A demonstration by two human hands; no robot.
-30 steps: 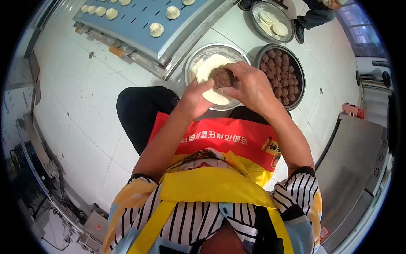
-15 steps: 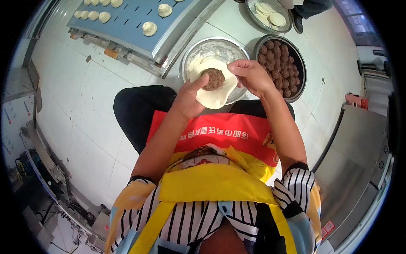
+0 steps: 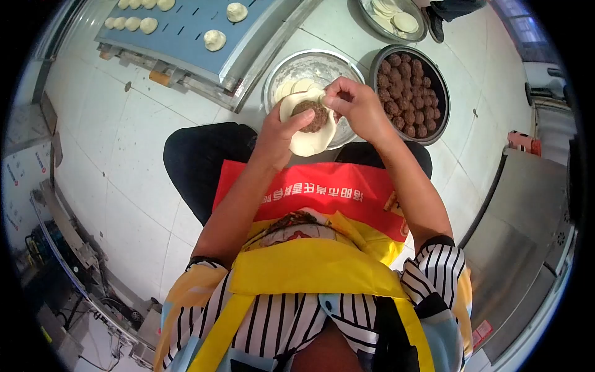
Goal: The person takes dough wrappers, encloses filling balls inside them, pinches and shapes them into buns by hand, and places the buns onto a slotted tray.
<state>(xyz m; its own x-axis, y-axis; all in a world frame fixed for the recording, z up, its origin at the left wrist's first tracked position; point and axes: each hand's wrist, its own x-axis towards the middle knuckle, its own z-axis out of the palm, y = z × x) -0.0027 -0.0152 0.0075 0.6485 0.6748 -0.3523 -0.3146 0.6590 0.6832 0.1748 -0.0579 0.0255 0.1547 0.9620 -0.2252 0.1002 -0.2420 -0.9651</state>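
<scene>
My left hand (image 3: 279,131) holds a round dough wrapper (image 3: 305,146) from below, its thumb pressing on the brown filling ball (image 3: 312,116) at the centre. My right hand (image 3: 358,110) pinches the wrapper's far right edge between thumb and fingers, where the dough is gathered and raised. Beneath both hands stands a floured metal bowl (image 3: 339,69), with several flat wrappers (image 3: 292,87) inside it.
To the right, a dark round pan (image 3: 442,124) holds many filling balls (image 3: 406,93). Another bowl (image 3: 416,38) of wrappers sits beyond, near a person's shoe (image 3: 435,26). At upper left, a blue tray surface (image 3: 186,46) carries several finished buns (image 3: 214,40). A steel cabinet (image 3: 508,235) is at right.
My right hand has moved left and inward, folding the wrapper's far edge up toward the filling. The wrapper is now more cupped, and more of the bowl's wrappers show behind it.
</scene>
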